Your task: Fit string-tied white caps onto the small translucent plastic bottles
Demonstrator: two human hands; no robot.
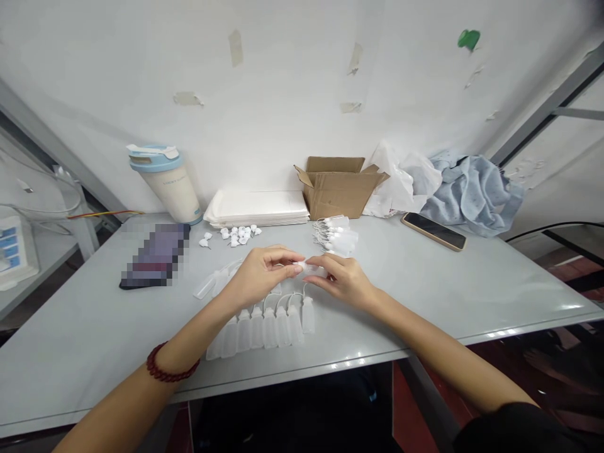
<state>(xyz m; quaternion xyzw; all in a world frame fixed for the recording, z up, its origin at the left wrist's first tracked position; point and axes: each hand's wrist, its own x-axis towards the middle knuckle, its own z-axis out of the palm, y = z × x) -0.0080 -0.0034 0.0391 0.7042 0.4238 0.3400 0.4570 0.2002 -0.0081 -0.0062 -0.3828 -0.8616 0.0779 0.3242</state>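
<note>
Over the middle of the table, my right hand (pixel 346 278) is closed on a small translucent plastic bottle (pixel 317 270) lying sideways. My left hand (pixel 268 270) pinches a small white cap (pixel 299 265) at the bottle's neck end; whether it is fitted on cannot be told. Just below my hands, a row of similar clear bottles (pixel 269 328) with thin looped cords lies on the tabletop. More of them (pixel 205 286) are partly hidden behind my left hand. Beyond my hands are a pile of small white caps (pixel 240 235) and a heap of bottles with white caps (pixel 340 239).
Against the wall stand a tumbler (pixel 170 189), a stack of white envelopes (pixel 259 207), an open cardboard box (pixel 340 192), a white plastic bag (pixel 396 182) and a blue cloth (pixel 474 195). A phone (pixel 434 230) lies at right, a pixelated dark item (pixel 155 257) at left.
</note>
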